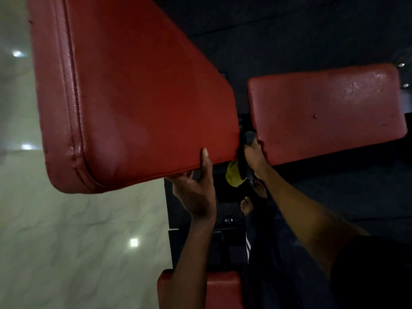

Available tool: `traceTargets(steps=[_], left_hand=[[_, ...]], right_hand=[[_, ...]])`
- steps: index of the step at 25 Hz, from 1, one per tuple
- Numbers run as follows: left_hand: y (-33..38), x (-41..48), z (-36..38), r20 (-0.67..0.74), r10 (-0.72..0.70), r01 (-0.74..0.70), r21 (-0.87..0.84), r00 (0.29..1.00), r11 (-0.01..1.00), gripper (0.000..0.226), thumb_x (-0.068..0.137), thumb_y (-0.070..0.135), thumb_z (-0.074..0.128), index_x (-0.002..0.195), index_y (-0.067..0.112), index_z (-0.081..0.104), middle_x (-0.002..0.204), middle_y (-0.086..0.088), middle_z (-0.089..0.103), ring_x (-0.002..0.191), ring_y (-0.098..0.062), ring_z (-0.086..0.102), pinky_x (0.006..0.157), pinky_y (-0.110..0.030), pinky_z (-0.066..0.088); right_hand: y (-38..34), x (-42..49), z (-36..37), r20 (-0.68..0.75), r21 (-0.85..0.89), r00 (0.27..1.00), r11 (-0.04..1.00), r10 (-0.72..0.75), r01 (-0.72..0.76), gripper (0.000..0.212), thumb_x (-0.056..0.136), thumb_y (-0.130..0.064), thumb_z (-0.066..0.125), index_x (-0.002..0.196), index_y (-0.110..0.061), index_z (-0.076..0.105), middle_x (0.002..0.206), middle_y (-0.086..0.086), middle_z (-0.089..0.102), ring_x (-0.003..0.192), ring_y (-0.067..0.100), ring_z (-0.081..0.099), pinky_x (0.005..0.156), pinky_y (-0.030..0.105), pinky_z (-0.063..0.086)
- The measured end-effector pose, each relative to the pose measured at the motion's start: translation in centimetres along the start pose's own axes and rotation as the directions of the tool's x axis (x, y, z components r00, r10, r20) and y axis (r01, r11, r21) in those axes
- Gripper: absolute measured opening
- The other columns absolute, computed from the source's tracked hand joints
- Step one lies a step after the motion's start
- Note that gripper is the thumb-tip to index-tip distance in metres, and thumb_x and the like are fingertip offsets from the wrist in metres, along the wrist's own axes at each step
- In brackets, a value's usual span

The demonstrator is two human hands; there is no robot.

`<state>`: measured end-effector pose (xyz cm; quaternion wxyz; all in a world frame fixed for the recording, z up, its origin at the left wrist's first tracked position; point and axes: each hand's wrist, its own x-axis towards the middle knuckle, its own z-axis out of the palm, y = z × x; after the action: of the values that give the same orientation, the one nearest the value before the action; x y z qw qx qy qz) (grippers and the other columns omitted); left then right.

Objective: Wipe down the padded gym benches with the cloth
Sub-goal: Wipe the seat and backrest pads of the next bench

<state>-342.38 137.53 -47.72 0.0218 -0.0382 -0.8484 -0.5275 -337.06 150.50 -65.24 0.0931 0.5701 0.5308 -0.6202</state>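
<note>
Gripping grey-yellow cloth (234, 175), right hand (253, 156) sat in gap between back pad (138, 97), at its 10 o'clock, and seat pad (323, 112), touching at 2 o'clock; left hand (196, 192) pinched back pad edge, thumb atop.

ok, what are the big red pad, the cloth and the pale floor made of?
Big red pad: likely vinyl or faux leather, semi-gloss, fine grain, stitched seam along its edge.
Cloth: soft fabric, yellow and grey, matte, hanging in folds; weave too dark to tell.
Pale floor: probably polished marble or tile, faint veining, reflected lights.
</note>
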Motion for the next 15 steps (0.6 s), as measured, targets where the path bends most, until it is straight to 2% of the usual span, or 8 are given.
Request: traceTargets(steps=[3, 6, 8, 10, 11, 12, 15], left_hand=[[-0.9, 0.1, 0.4, -0.002, 0.052, -0.052, -0.005, 0.999, 0.999, 0.067, 0.083, 0.065, 0.066, 0.132, 0.052, 0.022, 0.125, -0.018, 0.065, 0.1, -0.024, 0.073, 0.077, -0.034, 0.063], [-1.1, -0.1, 0.6, -0.013, 0.008, -0.009, -0.042, 1.0, 0.999, 0.071, 0.083, 0.064, 0.067, 0.135, 0.053, 0.02, 0.127, -0.018, 0.064, 0.101, -0.023, 0.072, 0.079, -0.037, 0.063], [-1.2, -0.4, 1.1, -0.029, -0.017, 0.016, -0.036, 0.999, 0.999, 0.078, 0.083, 0.064, 0.066, 0.142, 0.041, 0.019, 0.124, -0.008, 0.065, 0.099, -0.015, 0.072, 0.081, -0.036, 0.062], [-1.3, -1.0, 2.1, -0.041, -0.073, 0.073, -0.008, 0.997, 0.997, 0.079, 0.083, 0.059, 0.069, 0.139, 0.03, 0.021, 0.117, 0.013, 0.062, 0.095, 0.005, 0.066, 0.084, -0.032, 0.061], [-1.3, -1.3, 2.6, -0.05, -0.11, 0.11, 0.003, 0.993, 0.994, 0.078, 0.083, 0.055, 0.072, 0.136, 0.029, 0.02, 0.115, 0.017, 0.06, 0.093, 0.01, 0.064, 0.085, -0.031, 0.06], [-1.2, -1.5, 3.1, -0.061, -0.147, 0.148, 0.009, 0.987, 0.989, 0.077, 0.083, 0.052, 0.072, 0.135, 0.029, 0.019, 0.115, 0.014, 0.061, 0.093, 0.009, 0.064, 0.087, -0.031, 0.059], [-1.5, -1.6, 3.7, -0.062, -0.183, 0.185, 0.023, 0.981, 0.983, 0.082, 0.082, 0.056, 0.07, 0.139, 0.025, 0.02, 0.121, 0.005, 0.062, 0.098, 0.002, 0.065, 0.088, -0.026, 0.057]], right_hand=[[0.1, 1.5, -0.4, 0.013, -0.031, 1.0, 0.999, -0.013, 0.014, 0.053, 0.105, -0.024, 0.041, 0.157, -0.017, 0.033, 0.151, 0.014, 0.046, 0.138, 0.035, 0.045, 0.111, 0.039, 0.035], [0.8, 0.2, -0.7, -0.009, -0.015, 0.994, 0.994, -0.107, 0.107, 0.053, 0.103, -0.027, 0.044, 0.154, -0.015, 0.039, 0.151, 0.012, 0.048, 0.138, 0.032, 0.046, 0.117, 0.042, 0.035], [1.2, 0.1, -0.6, 0.004, -0.035, 0.99, 0.99, -0.14, 0.14, 0.06, 0.099, -0.031, 0.044, 0.156, -0.016, 0.035, 0.154, 0.01, 0.043, 0.141, 0.029, 0.043, 0.12, 0.039, 0.029], [0.0, 0.8, -0.8, 0.038, -0.095, 0.993, 0.989, -0.108, 0.112, 0.06, 0.103, -0.027, 0.04, 0.16, -0.015, 0.025, 0.159, 0.009, 0.036, 0.146, 0.029, 0.035, 0.119, 0.034, 0.024], [-0.5, 1.4, -0.9, 0.05, -0.111, 0.995, 0.989, -0.09, 0.095, 0.059, 0.105, -0.026, 0.038, 0.161, -0.015, 0.023, 0.159, 0.009, 0.035, 0.147, 0.029, 0.034, 0.118, 0.035, 0.024], [-1.3, 1.5, -1.2, 0.057, -0.116, 0.995, 0.99, -0.076, 0.082, 0.057, 0.106, -0.026, 0.037, 0.16, -0.014, 0.025, 0.157, 0.008, 0.038, 0.146, 0.029, 0.036, 0.117, 0.035, 0.026], [-1.4, 1.8, -1.7, 0.06, -0.126, 0.983, 0.976, -0.173, 0.179, 0.057, 0.1, -0.034, 0.04, 0.152, -0.013, 0.041, 0.141, 0.003, 0.051, 0.131, 0.022, 0.048, 0.112, 0.032, 0.033]])
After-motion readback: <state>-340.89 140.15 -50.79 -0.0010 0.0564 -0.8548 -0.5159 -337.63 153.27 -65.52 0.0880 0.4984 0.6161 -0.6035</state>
